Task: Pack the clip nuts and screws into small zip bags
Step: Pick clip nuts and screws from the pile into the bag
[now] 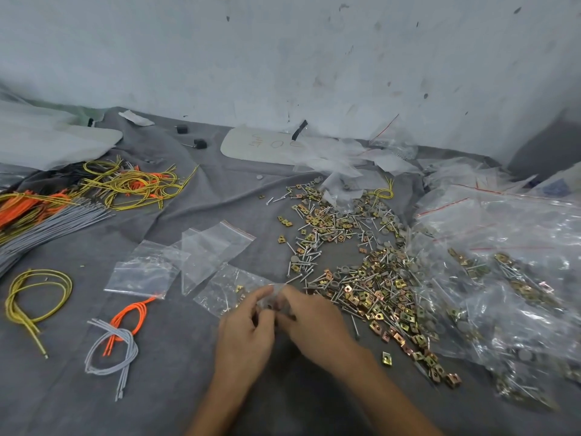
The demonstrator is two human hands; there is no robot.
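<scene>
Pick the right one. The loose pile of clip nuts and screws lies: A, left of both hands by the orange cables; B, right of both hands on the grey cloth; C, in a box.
B: the pile spreads over the grey cloth right of the left hand and right hand, which pinch a small zip bag.

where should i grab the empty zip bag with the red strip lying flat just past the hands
Pinch the red-striped mouth edge of the empty zip bag, coming from the right, the screw pile side. The bag lies flat on the grey cloth; that edge, likely stiffer, sits free, while its left side overlaps another bag.
</scene>
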